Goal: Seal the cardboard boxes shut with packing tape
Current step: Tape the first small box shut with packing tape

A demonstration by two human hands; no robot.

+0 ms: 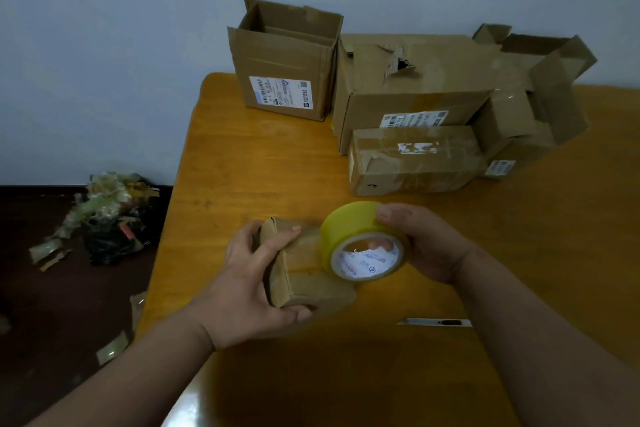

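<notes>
Taping the small cardboard box [301,274] is the job now: the left hand [249,288] grips it on the wooden table [242,163], the right hand [426,246] holds the yellow tape roll [360,239] touching it by the left fingertips, so next pull tape across the flaps

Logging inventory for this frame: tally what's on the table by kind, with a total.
Brown cardboard boxes: 6: small one in the left hand at, open upright, large torn, long taped, far-right open-flapped, small one below it; the right cluster overlaps, so that count is approximate.
Yellow packing tape roll, in the right hand: 1
Silver utility knife: 1
Total: 8
</notes>
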